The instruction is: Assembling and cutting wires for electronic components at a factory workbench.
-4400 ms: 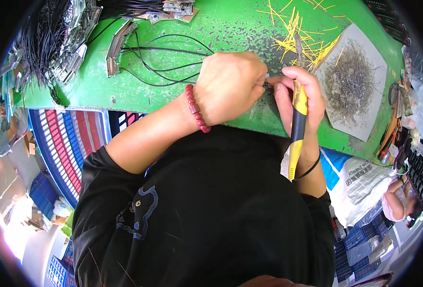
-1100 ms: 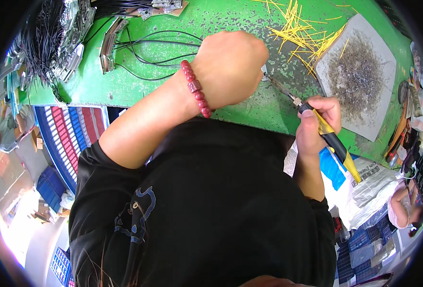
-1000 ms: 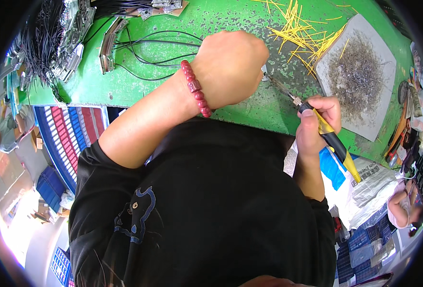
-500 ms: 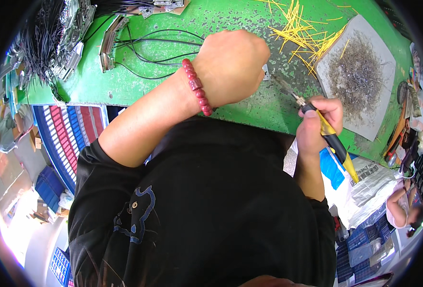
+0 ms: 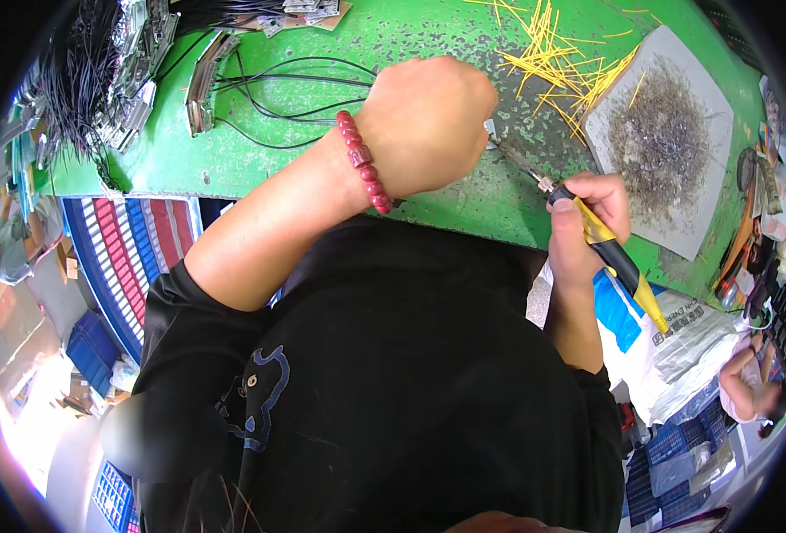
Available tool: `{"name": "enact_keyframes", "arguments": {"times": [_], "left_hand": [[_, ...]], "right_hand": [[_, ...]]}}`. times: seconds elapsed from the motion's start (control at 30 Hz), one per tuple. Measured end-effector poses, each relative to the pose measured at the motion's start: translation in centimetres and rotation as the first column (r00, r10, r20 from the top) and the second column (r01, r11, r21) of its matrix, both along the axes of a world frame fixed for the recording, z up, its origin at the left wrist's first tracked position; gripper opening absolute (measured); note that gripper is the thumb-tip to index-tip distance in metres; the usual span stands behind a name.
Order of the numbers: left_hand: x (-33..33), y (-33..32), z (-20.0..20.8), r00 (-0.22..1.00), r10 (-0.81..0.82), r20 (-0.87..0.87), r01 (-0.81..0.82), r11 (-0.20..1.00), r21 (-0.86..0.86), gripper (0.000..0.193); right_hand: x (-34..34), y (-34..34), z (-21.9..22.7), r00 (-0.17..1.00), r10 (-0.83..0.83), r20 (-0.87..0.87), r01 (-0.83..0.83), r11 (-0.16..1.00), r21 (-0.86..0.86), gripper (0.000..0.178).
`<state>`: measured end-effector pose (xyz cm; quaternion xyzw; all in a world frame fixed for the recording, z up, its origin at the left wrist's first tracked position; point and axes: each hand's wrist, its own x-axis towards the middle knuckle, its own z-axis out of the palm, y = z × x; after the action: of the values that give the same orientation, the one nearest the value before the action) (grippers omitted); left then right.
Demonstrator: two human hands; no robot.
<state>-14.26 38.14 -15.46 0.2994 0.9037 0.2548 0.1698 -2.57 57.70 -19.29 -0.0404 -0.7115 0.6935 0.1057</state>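
Note:
My left hand (image 5: 428, 124) is curled over the green table, its back to the view and its fingers hidden underneath. A small pale piece (image 5: 490, 131) pokes out at its right edge; its kind cannot be told. Thin black wires (image 5: 299, 78) run under that hand from the left. In my right hand (image 5: 579, 222) is a yellow and black soldering iron (image 5: 619, 262), gripped like a pen. Its metal tip slants up and left, close to the pale piece; I cannot tell whether they touch.
Yellow wire strands (image 5: 557, 71) lie scattered at the back right. Beside them a grey board (image 5: 602, 133) carries a heap of fine dark clippings (image 5: 664, 138). Metal strips (image 5: 206, 84) and bundled black wires (image 5: 77, 84) sit at left. Behind the table's right end is a person (image 5: 744, 386).
My right hand has shifted slightly left, bringing the iron's tip nearer to the pale piece. My left hand has moved only a touch left.

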Motion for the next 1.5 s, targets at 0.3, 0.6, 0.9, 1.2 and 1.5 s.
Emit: {"name": "enact_keyframes", "arguments": {"times": [0.3,0.6,0.9,1.2,1.5], "left_hand": [[-0.1,0.0,0.1,1.000,0.002,0.001,-0.002,1.000,0.013,0.014],[0.3,0.1,0.0,1.000,0.002,-0.009,-0.002,1.000,0.021,0.014],[-0.5,0.0,0.3,0.999,0.000,-0.043,0.001,1.000,0.025,0.015],[0.9,-0.2,-0.9,0.998,0.000,-0.067,0.009,0.990,0.137,0.011],[-0.4,0.4,3.6,0.992,-0.037,-0.118,0.060,0.978,0.201,0.016]], "right_hand": [[0.1,0.1,-0.5,0.995,-0.070,-0.073,0.064,0.994,-0.083,0.025],[0.5,0.2,-0.6,0.987,-0.084,-0.135,0.069,0.991,-0.115,0.027],[-0.6,-0.6,0.5,0.985,-0.143,-0.100,0.132,0.986,-0.106,0.034],[0.3,0.0,1.9,0.999,-0.025,-0.037,0.029,0.995,0.099,0.033],[-0.6,-0.1,0.2,0.981,-0.056,-0.185,0.071,0.994,0.078,0.035]]}}
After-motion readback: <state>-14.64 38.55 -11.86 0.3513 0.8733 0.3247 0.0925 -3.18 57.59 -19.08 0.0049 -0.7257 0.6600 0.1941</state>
